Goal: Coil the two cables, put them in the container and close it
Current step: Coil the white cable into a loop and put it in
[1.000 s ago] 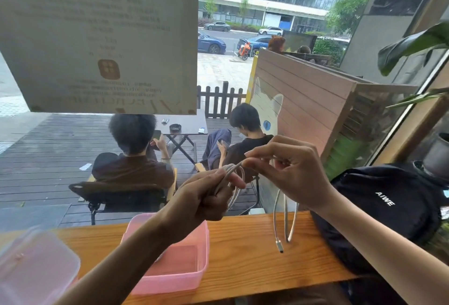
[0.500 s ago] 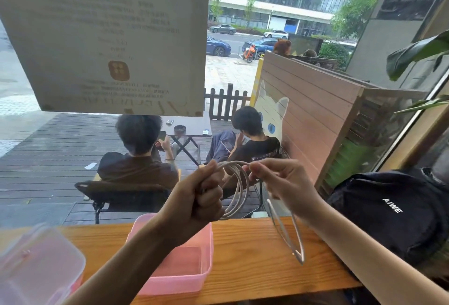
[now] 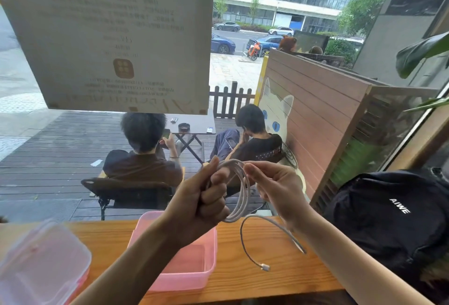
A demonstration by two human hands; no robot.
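mid-coil on the first cable [image 3: 239,190], loops clamped in left hand [image 3: 206,201] above open pink container [image 3: 182,258], right hand [image 3: 274,188] pinching the top strand, loose plug end [image 3: 264,267] dangling over counter [image 3: 267,278]; next, probably winding that tail in.

Wooden counter [image 3: 279,278], window, perhaps café terrace [image 3: 60,159]

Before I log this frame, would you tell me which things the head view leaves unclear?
- Second cable: not visible anywhere; only the white cable shows, coiled in the left hand.
- Pink container: the left forearm covers part of its inside.
- Lid: cut off by the left edge.
- Right hand fingers' pinch on the cable: blurred.
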